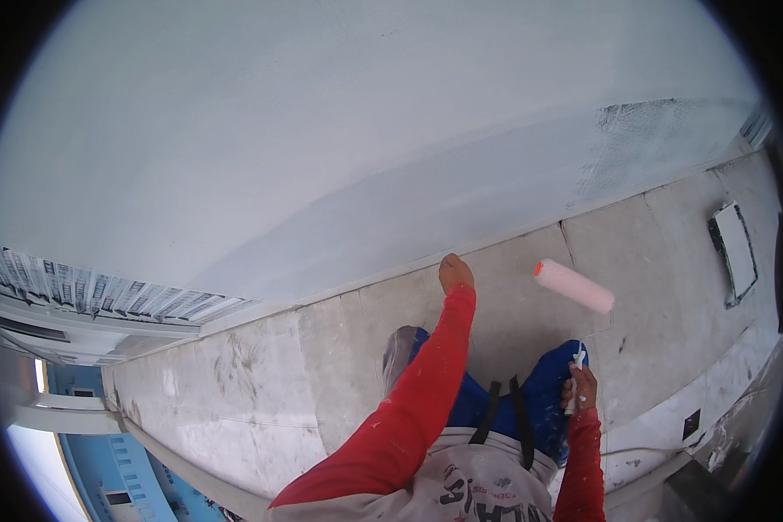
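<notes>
My right hand [585, 389] grips the light-coloured handle of a paint roller [574, 285], held over my right knee. Its thin wire frame runs up to a pale pink roller sleeve with an orange end, which appears above the floor, apart from the wall. My left arm reaches forward in a red sleeve. At its end, my left hand [456, 273] is closed near the foot of the white-painted wall [339, 130]; what it holds, if anything, is hidden. A greyer, damp-looking band runs along the wall's lower part.
A white paint tray [738, 250] with a dark, stained rim lies on the concrete floor [383, 322] at the right. Dark, patchy bare strips [96, 287] show on the wall at the left. Beyond a ledge [191, 474] at lower left stands a blue building [117, 474].
</notes>
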Tool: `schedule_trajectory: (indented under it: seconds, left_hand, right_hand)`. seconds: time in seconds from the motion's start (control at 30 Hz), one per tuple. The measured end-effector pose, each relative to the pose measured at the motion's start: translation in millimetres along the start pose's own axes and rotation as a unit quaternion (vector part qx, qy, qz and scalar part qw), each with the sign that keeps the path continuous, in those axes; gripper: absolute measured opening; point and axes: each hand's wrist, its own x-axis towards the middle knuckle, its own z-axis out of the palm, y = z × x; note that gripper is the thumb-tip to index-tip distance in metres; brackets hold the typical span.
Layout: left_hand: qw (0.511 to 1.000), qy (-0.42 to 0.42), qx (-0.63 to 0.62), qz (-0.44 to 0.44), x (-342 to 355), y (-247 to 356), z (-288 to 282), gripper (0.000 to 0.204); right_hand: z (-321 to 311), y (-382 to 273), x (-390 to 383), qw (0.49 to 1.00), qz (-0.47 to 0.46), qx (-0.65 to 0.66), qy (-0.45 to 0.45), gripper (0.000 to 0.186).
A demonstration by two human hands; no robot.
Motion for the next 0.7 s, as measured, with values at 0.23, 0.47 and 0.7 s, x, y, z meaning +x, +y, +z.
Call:
schedule_trajectory:
  seconds: [0.23,0.47,0.7]
  left_hand:
    - [0.938,-0.259,0.161,0.163,-23,-54,41,0.032]
    - [0.932,-0.155,-0.259,-0.2,-14,-12,118,0.015]
    - [0.922,-0.015,-0.335,-0.191,-2,-21,168,0.019]
  right_hand:
    - [-4,-1,-1,1.0,0.017,0.016,0.013,0.023]
    - [-14,-2,3,0.999,0.024,0.029,0.027,0.024]
    - [-14,-12,4,0.997,0.046,0.045,0.032,0.027]
